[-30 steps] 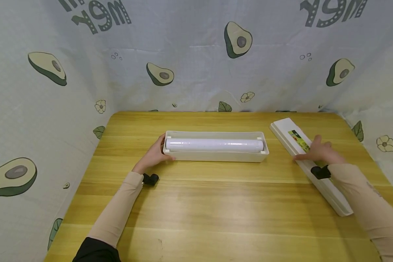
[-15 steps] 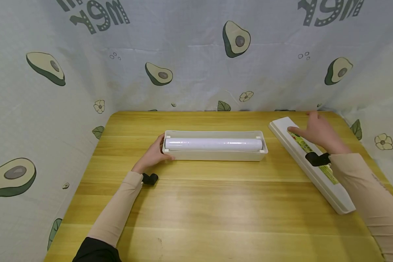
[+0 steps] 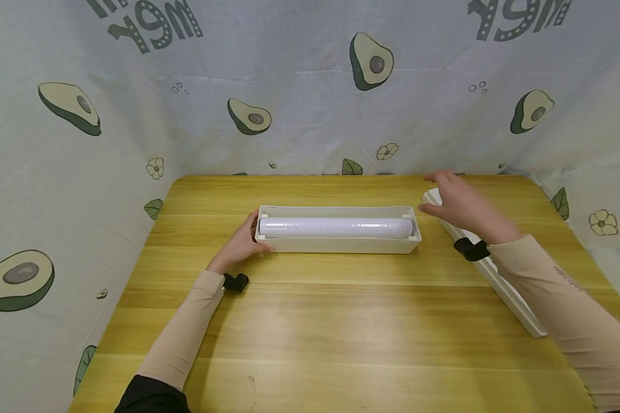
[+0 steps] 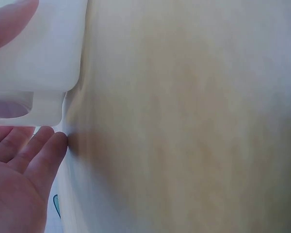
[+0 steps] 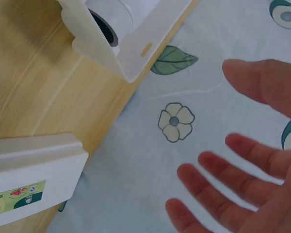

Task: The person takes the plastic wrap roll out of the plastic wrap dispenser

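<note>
A long white plastic box (image 3: 336,246) lies lengthwise on the table, its top uncovered. Inside it rests a glossy pale roll of cling film (image 3: 336,228). My left hand (image 3: 241,243) holds the box's left end, thumb along the front and fingers around the end and back. In the left wrist view the box corner (image 4: 48,53) sits between thumb and fingers. My right hand (image 3: 465,207) hovers over the far end of the white lid (image 3: 501,287), fingers spread and holding nothing. Part of that lid is hidden under hand and forearm.
The wooden table (image 3: 315,321) ends at the back against a hanging avocado-print cloth (image 3: 310,115), which also hangs at both sides. A green and yellow label (image 5: 19,196) shows on the lid in the right wrist view.
My right hand has moved from the lid's middle toward its far end and then left, toward the box. The lid shifted slightly early on. My left hand stays on the box.
</note>
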`<state>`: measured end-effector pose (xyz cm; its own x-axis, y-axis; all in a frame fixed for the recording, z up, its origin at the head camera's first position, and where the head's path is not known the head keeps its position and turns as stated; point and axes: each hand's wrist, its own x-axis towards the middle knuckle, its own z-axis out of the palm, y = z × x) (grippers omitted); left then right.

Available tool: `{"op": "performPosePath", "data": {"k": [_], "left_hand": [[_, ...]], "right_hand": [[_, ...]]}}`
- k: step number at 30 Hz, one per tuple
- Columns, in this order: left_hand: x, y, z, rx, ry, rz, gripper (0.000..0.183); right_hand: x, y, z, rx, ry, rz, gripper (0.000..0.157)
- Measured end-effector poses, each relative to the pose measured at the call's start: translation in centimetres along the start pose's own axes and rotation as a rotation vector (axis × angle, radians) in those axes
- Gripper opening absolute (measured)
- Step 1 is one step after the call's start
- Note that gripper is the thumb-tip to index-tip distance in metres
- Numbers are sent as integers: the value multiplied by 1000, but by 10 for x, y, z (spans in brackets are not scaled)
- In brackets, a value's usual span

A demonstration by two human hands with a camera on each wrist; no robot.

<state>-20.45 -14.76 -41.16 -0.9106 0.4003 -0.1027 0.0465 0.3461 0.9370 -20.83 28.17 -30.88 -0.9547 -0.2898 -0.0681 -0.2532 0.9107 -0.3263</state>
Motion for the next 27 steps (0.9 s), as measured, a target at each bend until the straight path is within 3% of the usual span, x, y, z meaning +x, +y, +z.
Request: {"op": "performPosePath", "data": {"k": [3,11,18,27], "left_hand": [[0,0,0,3,-2,1,96],[3,-5,0,-4,-4,17,97],[14,-31,-2,7,15,11,101],[13,-33,-1,20,19,49,98]], "right_hand": [[4,-8,10,-15,-24,-106,55],[12,-19,40,-98,-136,-279,53],[16,-23,48,-153,-175,-278,53],[20,-23,52,-220,-175,-273,53]]}}
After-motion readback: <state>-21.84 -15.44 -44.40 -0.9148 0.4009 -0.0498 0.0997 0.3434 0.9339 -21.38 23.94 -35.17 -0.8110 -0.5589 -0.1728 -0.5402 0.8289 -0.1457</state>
